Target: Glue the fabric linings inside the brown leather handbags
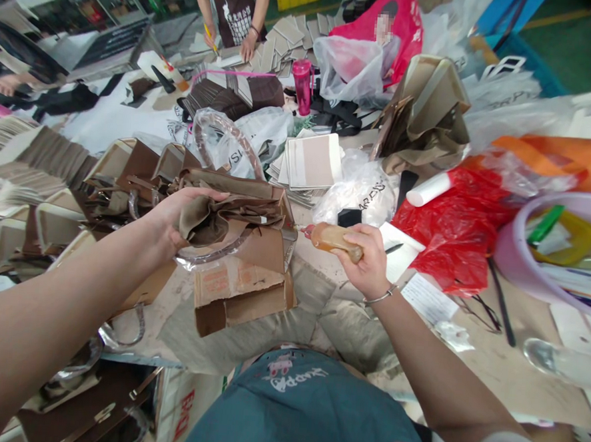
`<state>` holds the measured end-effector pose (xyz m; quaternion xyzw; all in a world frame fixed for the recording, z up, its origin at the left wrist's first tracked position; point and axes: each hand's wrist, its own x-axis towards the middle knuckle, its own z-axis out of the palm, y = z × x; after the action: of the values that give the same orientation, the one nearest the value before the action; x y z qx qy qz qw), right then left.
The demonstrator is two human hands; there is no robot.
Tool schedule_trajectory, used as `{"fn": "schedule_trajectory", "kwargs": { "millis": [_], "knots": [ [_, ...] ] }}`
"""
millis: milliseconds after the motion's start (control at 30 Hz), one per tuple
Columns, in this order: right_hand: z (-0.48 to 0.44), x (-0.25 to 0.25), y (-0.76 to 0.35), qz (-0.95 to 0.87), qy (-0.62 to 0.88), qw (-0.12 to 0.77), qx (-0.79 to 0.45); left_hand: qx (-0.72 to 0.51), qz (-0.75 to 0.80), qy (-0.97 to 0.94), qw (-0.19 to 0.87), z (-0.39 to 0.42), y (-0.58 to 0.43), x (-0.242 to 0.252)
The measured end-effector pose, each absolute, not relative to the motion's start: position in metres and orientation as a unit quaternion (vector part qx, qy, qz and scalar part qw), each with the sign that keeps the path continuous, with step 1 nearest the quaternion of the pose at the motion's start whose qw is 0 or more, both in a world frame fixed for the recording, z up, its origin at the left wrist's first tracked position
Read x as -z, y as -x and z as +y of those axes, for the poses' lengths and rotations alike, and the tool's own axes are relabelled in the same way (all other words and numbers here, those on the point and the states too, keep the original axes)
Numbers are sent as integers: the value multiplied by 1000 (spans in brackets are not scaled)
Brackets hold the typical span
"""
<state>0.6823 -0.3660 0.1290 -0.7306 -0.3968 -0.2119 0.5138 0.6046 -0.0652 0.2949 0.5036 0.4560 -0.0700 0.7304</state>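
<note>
A brown handbag [264,206] with a plastic-wrapped handle lies on its side in front of me, its olive lining [202,222] partly pulled out. My left hand [180,217] is closed on the bag's left side at the lining; some fingers are hidden behind the fabric. In my right hand [366,255] is a squeeze bottle of amber glue [337,240], held level. Its red nozzle points left, close to the bag's right edge; whether it touches cannot be made out. Beneath the bag sits a torn cardboard box [245,304].
More brown bags [123,164] crowd the left, beside stacked panels [44,152]. At the right are a red plastic bag [455,224] and a purple basin [514,241]. A pink tumbler [302,87] stands farther back. Across the table, a person in an apron [233,10] handles flat pieces.
</note>
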Motion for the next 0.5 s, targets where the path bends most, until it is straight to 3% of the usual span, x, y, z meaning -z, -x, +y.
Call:
{"fn": "schedule_trajectory", "kwargs": {
  "millis": [300, 500],
  "knots": [
    [-367, -104, -678, -389, 755, 500, 168, 60, 466, -496, 730, -64, -606, -291],
    [-369, -131, -676, -371, 743, 521, 197, 56, 460, -480, 745, -65, -608, -290]
  ]
}}
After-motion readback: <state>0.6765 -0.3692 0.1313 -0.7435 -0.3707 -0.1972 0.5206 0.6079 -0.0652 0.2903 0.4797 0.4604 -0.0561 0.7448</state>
